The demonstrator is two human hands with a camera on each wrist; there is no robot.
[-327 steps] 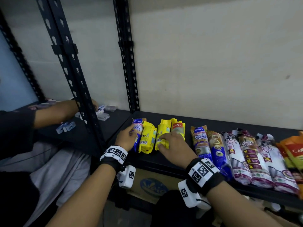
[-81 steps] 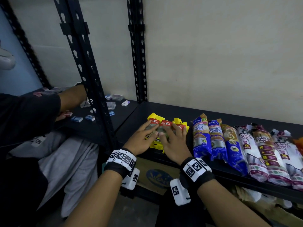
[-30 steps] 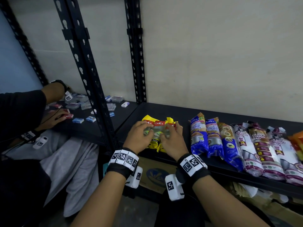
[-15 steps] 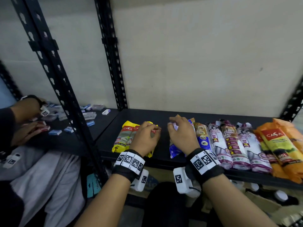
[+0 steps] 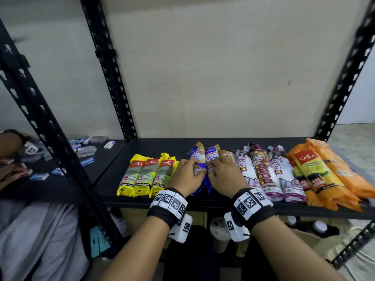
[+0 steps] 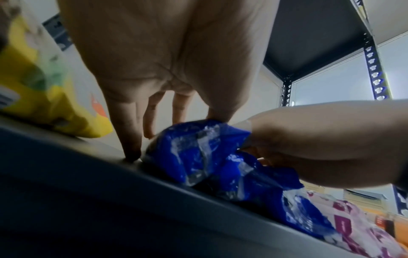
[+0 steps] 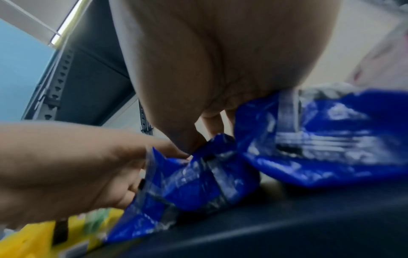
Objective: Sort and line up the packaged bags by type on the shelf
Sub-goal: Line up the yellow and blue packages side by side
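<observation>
Packaged bags are lying in a row along the front of the black shelf (image 5: 162, 146), and we are working on the blue ones in the middle. Our left hand (image 5: 187, 177) is curling its fingers (image 6: 130, 132) over the leftmost blue bag (image 5: 195, 157), with the thumb pressing on its top and one fingertip touching the shelf just beside it. Our right hand (image 5: 226, 178) is gripping the next blue bag (image 5: 212, 156), thumb down on its crumpled lower end, and the two thumbs are nearly meeting between the bags. A third bag of this group (image 5: 227, 154) is peeking out beyond our right knuckles, mostly hidden. To the left, three yellow bags (image 5: 145, 175) are sitting side by side, touching one another, a small gap away from our left hand. To the right, three white and purple drawstring bags (image 5: 263, 171) are lying parallel and touching, and beyond them orange bags (image 5: 324, 175) are overlapping at a slant near the shelf's right end. Both of our wrists are wearing black bands with printed square markers (image 5: 172, 201). On the neighbouring shelf at the left, small blue and clear boxes (image 5: 87, 151) are lying scattered, and another person's hands (image 5: 8, 173) are reaching among them.
</observation>
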